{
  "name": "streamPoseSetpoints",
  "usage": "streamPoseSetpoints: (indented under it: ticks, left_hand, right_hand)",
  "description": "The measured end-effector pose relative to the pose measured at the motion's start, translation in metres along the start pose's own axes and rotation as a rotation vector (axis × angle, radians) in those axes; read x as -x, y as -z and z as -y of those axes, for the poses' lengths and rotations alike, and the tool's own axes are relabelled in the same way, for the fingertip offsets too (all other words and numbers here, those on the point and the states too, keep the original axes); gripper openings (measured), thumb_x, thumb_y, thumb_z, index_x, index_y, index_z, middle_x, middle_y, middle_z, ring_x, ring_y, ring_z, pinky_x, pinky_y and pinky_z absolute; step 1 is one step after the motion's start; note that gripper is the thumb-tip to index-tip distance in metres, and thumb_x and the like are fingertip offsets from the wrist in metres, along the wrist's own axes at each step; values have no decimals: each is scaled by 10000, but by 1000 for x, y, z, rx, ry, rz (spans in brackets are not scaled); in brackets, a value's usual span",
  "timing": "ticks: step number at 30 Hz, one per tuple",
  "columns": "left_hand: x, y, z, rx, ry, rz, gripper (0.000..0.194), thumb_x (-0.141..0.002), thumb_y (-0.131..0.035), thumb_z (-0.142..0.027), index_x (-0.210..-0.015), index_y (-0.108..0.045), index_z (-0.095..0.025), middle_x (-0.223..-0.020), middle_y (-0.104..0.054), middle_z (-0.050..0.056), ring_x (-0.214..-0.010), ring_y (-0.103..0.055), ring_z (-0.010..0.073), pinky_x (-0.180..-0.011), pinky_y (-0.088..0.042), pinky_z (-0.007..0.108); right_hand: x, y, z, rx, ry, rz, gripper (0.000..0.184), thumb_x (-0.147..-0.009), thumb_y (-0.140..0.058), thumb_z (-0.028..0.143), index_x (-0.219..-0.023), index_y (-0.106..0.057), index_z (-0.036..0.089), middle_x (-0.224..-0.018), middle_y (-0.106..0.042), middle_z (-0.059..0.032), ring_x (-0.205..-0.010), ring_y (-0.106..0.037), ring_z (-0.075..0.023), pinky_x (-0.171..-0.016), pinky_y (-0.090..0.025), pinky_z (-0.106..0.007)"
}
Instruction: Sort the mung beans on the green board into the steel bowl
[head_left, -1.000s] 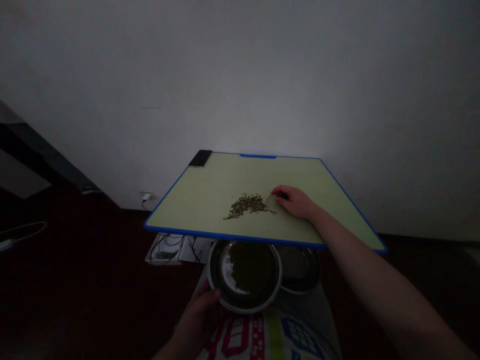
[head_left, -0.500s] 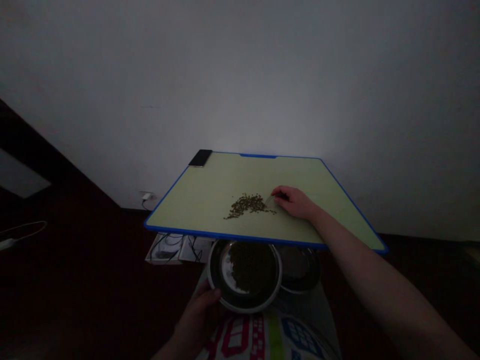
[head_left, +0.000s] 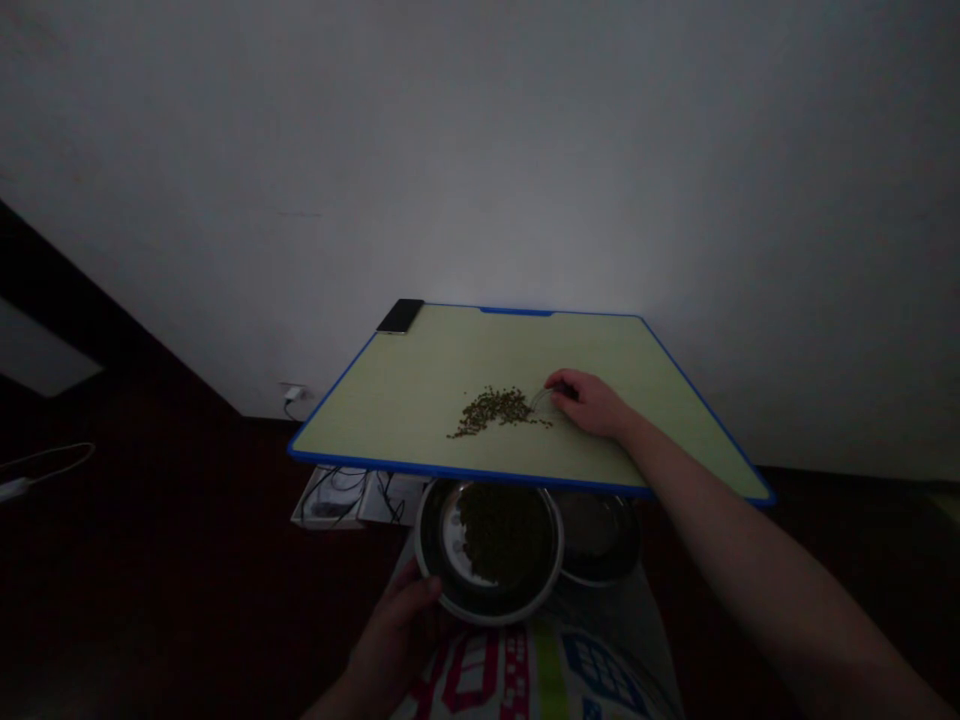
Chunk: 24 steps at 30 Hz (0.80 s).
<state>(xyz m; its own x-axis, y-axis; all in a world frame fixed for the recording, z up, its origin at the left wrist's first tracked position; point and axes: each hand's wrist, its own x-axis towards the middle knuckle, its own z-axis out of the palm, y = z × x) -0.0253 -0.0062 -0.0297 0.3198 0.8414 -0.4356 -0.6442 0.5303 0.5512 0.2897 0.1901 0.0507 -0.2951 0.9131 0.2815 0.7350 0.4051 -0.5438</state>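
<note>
My left hand (head_left: 400, 620) grips the rim of a round metal bowl (head_left: 452, 545) just below the table's front edge, thumb on the rim. Dark green-brown small pieces (head_left: 504, 530) fill much of the bowl's bottom. Over the table, my right hand (head_left: 589, 400) is closed on a thin, pale, curved utensil (head_left: 538, 396); its exact kind is too dim to tell. The utensil's tip meets the right side of a loose pile of small brown-green grains (head_left: 495, 408), perhaps seeds, spread on the tabletop.
The pale yellow-green table (head_left: 585, 345) has a blue edge and stands by a grey wall (head_left: 480, 150). A dark phone (head_left: 401, 316) lies at its far left corner. A second metal bowl (head_left: 600, 540) sits right of the first. Boxes with cables (head_left: 330, 495) stand below left.
My right hand and the utensil have shifted very slightly to the right. The left hand, the bowl and the pile look the same.
</note>
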Motion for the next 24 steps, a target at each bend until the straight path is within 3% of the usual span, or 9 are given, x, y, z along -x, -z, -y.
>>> streamPoseSetpoints:
  ticks: [9, 16, 24]
  left_hand:
    - [-1, -1, 0, 12, -10, 1, 375, -647, -780, -184, -1021, -757, -215, -962, -811, 70, -893, -745, 284, -938, -552, 465]
    - [1, -6, -2, 15, -5, 39, 361, -664, -772, -183, -1023, -756, -220, -1051, -799, 82, -995, -727, 312, -982, -525, 483]
    - [0, 0, 0, 6, -14, -8, 386, -658, -769, -179, -1041, -745, -216, -1046, -801, 81, -1000, -725, 321, -965, -538, 499]
  right_hand:
    - [-1, 0, 0, 13, -29, -34, 194, -804, -555, 208, -970, -649, 177, -768, -665, -40, -686, -576, -169, -669, -434, -292]
    - [-1, 1, 2, 20, -28, -41, 209, -816, -537, 214, -989, -644, 166, -783, -669, -51, -684, -572, -168, -677, -433, -295]
    - [0, 0, 0, -27, 7, -14, 196, -802, -540, 209, -969, -635, 176, -777, -662, -35, -696, -575, -163, -675, -436, -288]
